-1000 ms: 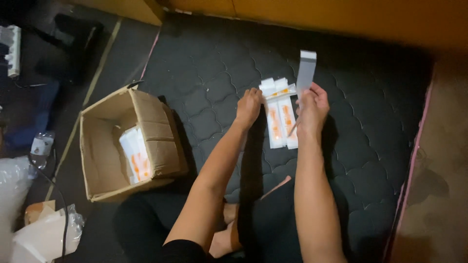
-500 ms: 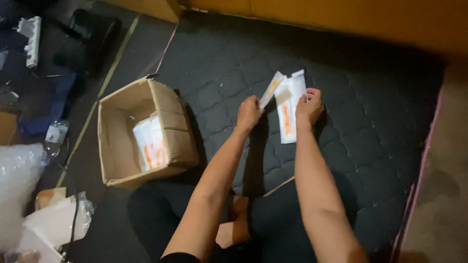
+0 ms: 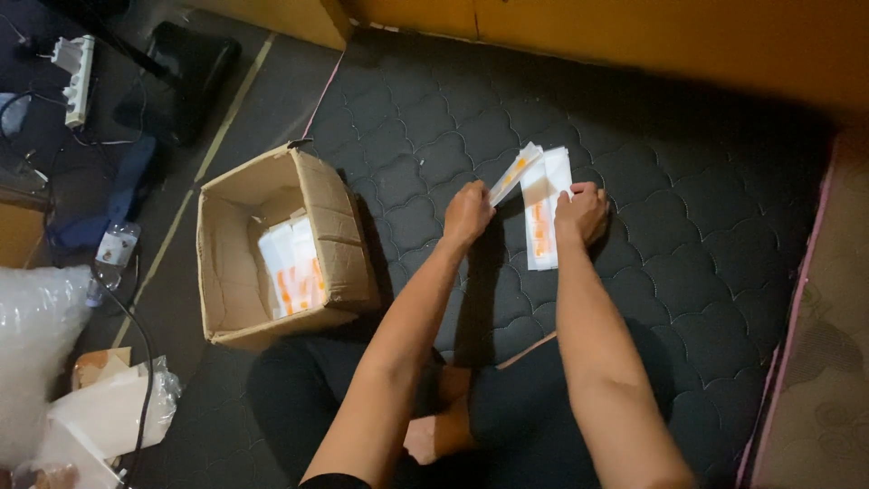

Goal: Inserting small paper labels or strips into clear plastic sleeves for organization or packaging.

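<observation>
1. A dark grey quilted mattress (image 3: 652, 272) with a scalloped stitch pattern lies on the floor and fills most of the view; a pink piping edge runs down its right side, and beyond it lies a beige patterned carpet (image 3: 828, 389).
2. A yellow-brown wooden board (image 3: 634, 36) runs along the far edge of the mattress.
3. To the left is dark floor (image 3: 172, 299) crossed by pale tape lines, with a white power strip (image 3: 74, 80) and cables at the far left corner.
4. An open brown cardboard box (image 3: 339, 244) stands at the mattress's left edge, flaps up. Inside it lies a stack of flat white packets with orange markings (image 3: 291, 269), leaning against the right wall.
5. Left of the box a clear plastic bottle (image 3: 110, 258) lies on the floor; at the lower left are a white bubble-wrap bundle (image 3: 32, 353) and crumpled pale plastic bags (image 3: 109, 412).
6. The person sits with legs in dark trousers folded, a bare foot (image 3: 434, 435) showing between the forearms.
7. Both arms stretch forward over the mattress. The left hand (image 3: 468, 215) has its fingers closed in a pinch on the edge of a folded white packet with an orange stripe (image 3: 511, 172), tilted up and to the right.
8. The right hand (image 3: 581, 214) has its fingers curled and clamped on the right edge of a long flat white packet with orange print (image 3: 541, 217), held lengthways just above the mattress, between the two hands.
9. The two packets touch or overlap at their upper ends, right of the box and well apart from it.
</observation>
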